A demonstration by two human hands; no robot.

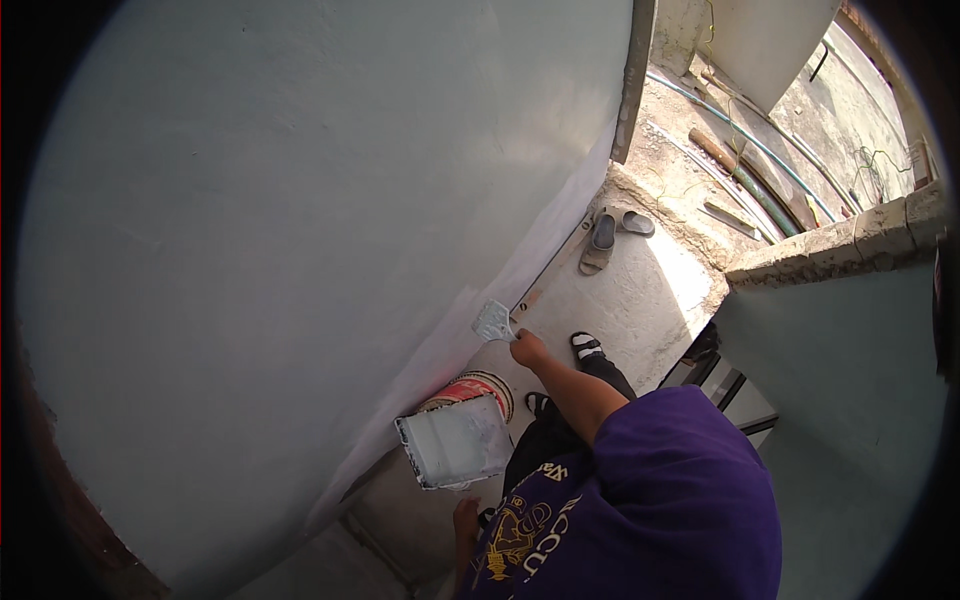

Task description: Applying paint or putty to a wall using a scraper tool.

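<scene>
My right hand [527, 348] is closed round the handle of a wide flat paintbrush [492, 322], its head coated in pale paint. The brush head is at the foot of a pale wall [300, 200]; whether it touches cannot be made out. A paler, whitish band runs along the wall's lower edge. Below the brush, a rectangular paint tray [455, 440] with light paint inside sits over or against a red and white bucket [470, 388]. My left hand [467, 518] hangs low just beside the tray's near edge, its fingers too small and dark to read.
Grey sandals [600, 240] lie on the concrete floor [625, 290] farther along the wall. Pipes and poles [745, 180] lie outside, past a rough broken sill [840, 245]. A second pale wall [840, 400] stands to the right, with dark-framed pieces [725, 390] beside it.
</scene>
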